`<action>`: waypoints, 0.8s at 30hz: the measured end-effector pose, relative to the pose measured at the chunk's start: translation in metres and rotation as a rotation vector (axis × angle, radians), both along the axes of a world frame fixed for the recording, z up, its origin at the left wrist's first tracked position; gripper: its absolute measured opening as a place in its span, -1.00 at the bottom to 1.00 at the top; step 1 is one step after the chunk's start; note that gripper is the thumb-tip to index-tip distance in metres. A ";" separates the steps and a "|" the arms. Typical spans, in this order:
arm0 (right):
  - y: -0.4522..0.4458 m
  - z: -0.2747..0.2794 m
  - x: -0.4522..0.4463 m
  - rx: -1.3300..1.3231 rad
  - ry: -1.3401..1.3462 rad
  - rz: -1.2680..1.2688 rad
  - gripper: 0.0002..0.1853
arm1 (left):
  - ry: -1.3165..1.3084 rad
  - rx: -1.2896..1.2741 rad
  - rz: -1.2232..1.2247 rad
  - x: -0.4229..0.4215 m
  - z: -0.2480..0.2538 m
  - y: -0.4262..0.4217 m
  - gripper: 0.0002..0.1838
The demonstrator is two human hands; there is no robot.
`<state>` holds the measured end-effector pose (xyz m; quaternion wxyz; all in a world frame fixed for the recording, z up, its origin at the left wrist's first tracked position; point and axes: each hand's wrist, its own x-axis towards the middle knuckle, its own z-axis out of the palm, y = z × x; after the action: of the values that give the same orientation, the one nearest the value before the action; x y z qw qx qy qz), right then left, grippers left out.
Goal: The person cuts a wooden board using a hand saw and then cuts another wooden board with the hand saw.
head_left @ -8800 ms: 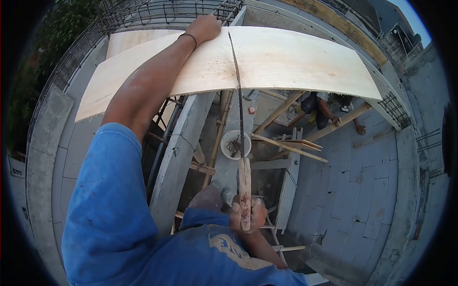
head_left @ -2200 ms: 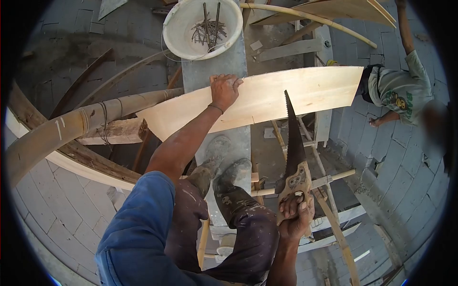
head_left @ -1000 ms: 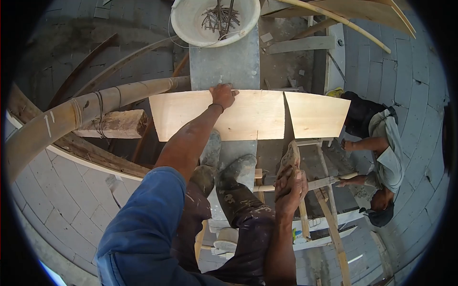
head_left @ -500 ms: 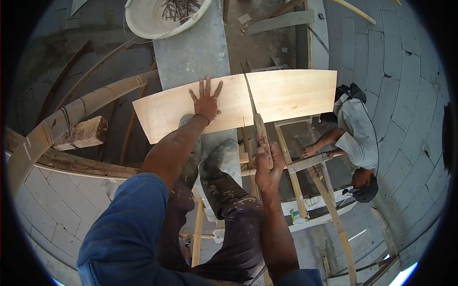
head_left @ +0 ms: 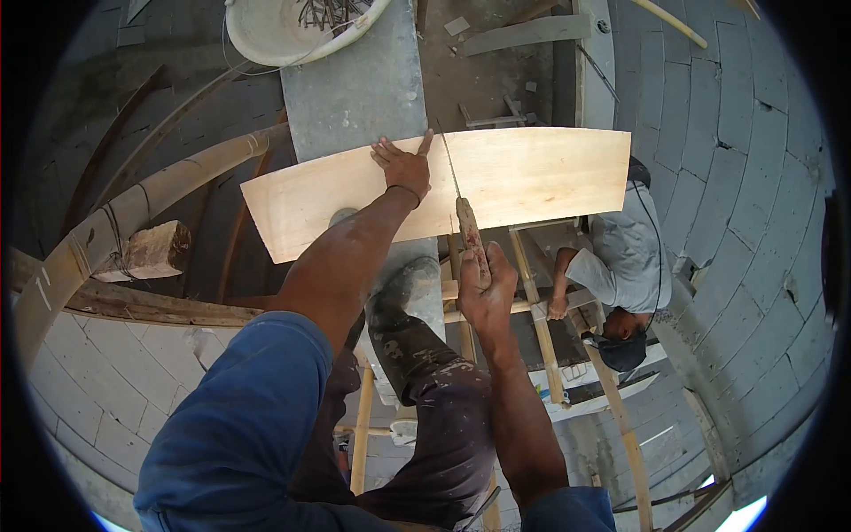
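A long, pale, slightly curved wooden board lies crosswise over a grey plank, with one of my feet at its near side. My left hand presses on the board, fingers spread, its thumb side close to the saw blade. In my right hand is the wooden handle of a handsaw, fingers wrapped round it. The thin toothed blade runs up across the board to just past its far edge. Whether the teeth are in the wood I cannot tell.
The grey plank bears a white bucket of metal pieces at the far end. Bamboo poles and a wood block are at left. A co-worker bends at right, beyond the board's end, near wooden framing.
My left hand has slid right along the board, closer to the saw. My right hand and the saw have shifted slightly left. The co-worker has bent lower.
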<state>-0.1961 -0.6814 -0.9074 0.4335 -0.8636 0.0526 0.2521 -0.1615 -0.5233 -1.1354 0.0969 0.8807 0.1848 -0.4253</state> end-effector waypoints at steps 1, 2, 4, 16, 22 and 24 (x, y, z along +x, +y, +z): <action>0.003 -0.006 0.004 0.005 0.000 -0.003 -0.77 | -0.078 0.043 -0.013 -0.007 -0.015 0.001 -0.07; 0.006 -0.015 0.010 0.028 -0.006 -0.024 -0.76 | -0.074 0.044 -0.017 -0.014 -0.015 0.001 -0.07; 0.016 -0.041 0.030 0.053 -0.014 -0.051 -0.74 | -0.214 0.099 -0.104 -0.025 -0.013 0.001 -0.21; -0.012 0.013 0.001 0.057 0.006 -0.006 -0.77 | -0.236 0.144 -0.279 -0.034 -0.021 0.013 -0.13; 0.032 -0.103 0.049 0.096 -0.024 -0.094 -0.67 | -0.275 0.110 -0.235 -0.035 -0.020 0.014 -0.17; 0.043 -0.109 0.051 0.006 -0.090 -0.039 -0.69 | -0.275 0.113 -0.246 -0.032 -0.022 0.018 -0.17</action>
<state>-0.1450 -0.6387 -1.0164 0.4431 -0.8714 0.0491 0.2048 -0.1936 -0.5058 -1.1576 0.0189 0.9505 0.0844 -0.2984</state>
